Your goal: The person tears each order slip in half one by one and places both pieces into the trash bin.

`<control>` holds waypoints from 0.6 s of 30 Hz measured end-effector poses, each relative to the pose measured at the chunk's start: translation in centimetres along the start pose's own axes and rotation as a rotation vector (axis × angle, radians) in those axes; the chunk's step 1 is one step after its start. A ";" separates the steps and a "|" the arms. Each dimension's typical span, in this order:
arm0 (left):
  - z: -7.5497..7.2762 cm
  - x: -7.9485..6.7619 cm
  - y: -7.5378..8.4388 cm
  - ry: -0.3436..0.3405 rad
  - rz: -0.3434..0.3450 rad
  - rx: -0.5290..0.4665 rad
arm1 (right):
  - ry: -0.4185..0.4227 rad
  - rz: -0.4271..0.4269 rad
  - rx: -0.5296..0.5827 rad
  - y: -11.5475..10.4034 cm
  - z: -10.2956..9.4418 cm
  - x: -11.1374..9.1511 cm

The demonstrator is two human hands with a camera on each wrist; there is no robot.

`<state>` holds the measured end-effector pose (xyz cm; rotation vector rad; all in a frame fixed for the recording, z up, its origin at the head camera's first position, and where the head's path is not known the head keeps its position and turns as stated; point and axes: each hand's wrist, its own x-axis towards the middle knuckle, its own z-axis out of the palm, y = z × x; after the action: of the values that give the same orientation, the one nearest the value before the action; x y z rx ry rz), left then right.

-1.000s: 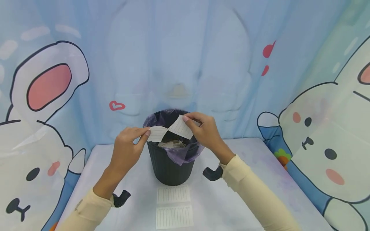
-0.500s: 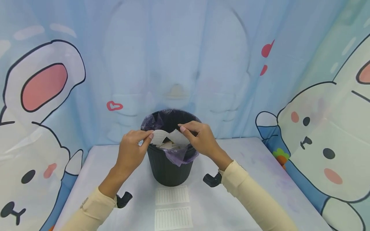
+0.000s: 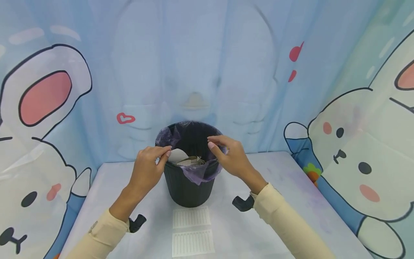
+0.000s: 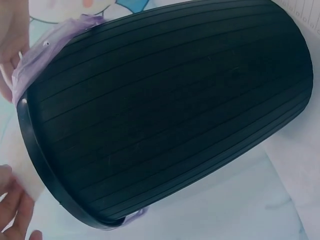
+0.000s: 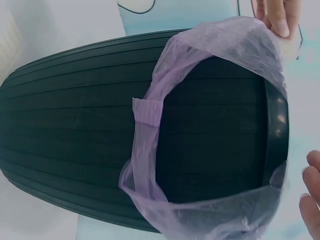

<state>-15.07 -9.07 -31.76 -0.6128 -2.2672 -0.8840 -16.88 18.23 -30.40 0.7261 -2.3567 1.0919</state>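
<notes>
My left hand (image 3: 147,165) pinches a torn piece of white paper (image 3: 177,155) between thumb and index finger, over the left rim of a black ribbed bin (image 3: 189,190). In the left wrist view that paper (image 4: 22,165) hangs just beyond the bin's rim. At the right side of the bin's mouth is my right hand (image 3: 234,156), thumb and fingers apart with nothing between them. A purple plastic bag (image 3: 197,176) lines the bin and folds over its edge. Several paper scraps (image 3: 191,162) lie inside, partly hidden by the rim.
Two lined paper strips (image 3: 191,217) lie one behind the other on the white table (image 3: 258,216), in front of the bin. A blue curtain (image 3: 207,64) printed with cartoon rabbits stands behind and along both sides.
Both hands lowered their paper pieces toward the bin. My right hand then let its piece go and drew slightly right; my left hand still pinches its own.
</notes>
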 end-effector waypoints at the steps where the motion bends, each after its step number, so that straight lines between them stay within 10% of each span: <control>1: 0.0 0.0 0.0 -0.009 -0.007 -0.001 | 0.013 0.002 0.002 0.0 -0.2 -0.1; 11: -1.4 -2.8 0.1 -0.003 -0.034 0.035 | 0.136 -0.040 0.046 0.5 -1.6 -3.4; 18: -1.7 -6.9 -0.5 -0.083 -0.077 0.116 | 0.040 0.030 0.058 1.8 -0.4 -7.5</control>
<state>-9.91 -11.96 -35.73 -0.5228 -2.4117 -0.7698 -12.18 21.55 -35.57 0.6853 -2.3177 1.1806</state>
